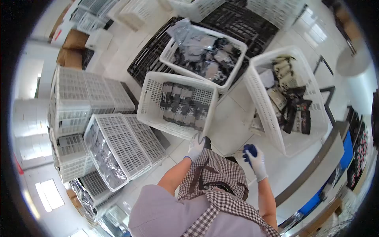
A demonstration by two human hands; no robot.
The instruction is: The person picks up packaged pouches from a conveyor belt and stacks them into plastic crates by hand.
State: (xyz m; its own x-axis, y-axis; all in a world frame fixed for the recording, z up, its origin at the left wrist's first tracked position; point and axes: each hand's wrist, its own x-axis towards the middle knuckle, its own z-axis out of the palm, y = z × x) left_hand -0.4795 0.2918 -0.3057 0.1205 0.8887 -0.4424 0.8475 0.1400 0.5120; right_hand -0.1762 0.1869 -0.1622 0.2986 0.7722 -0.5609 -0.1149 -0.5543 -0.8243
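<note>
My left hand (pixel 196 146), in a white glove, is at the near right corner of a white plastic crate (pixel 173 129), with its fingers on the rim. Inside that crate lie rows of dark and grey packets (pixel 183 103). My right hand (pixel 256 160) hangs in the air to the right, gloved in white with blue-coated fingers. Its fingers are loosely bent and apart, with nothing visible in them. It is nearest to another white crate (pixel 272 125), which holds dark and pale yellowish packets (pixel 285 75).
Behind, a third white crate (pixel 167 61) of dark packets rests on a black pallet (pixel 148 53). Stacked crates (pixel 75 91) stand to the left, one tipped with its packets (pixel 104 156) showing. A workbench edge (pixel 310 173) runs along the right.
</note>
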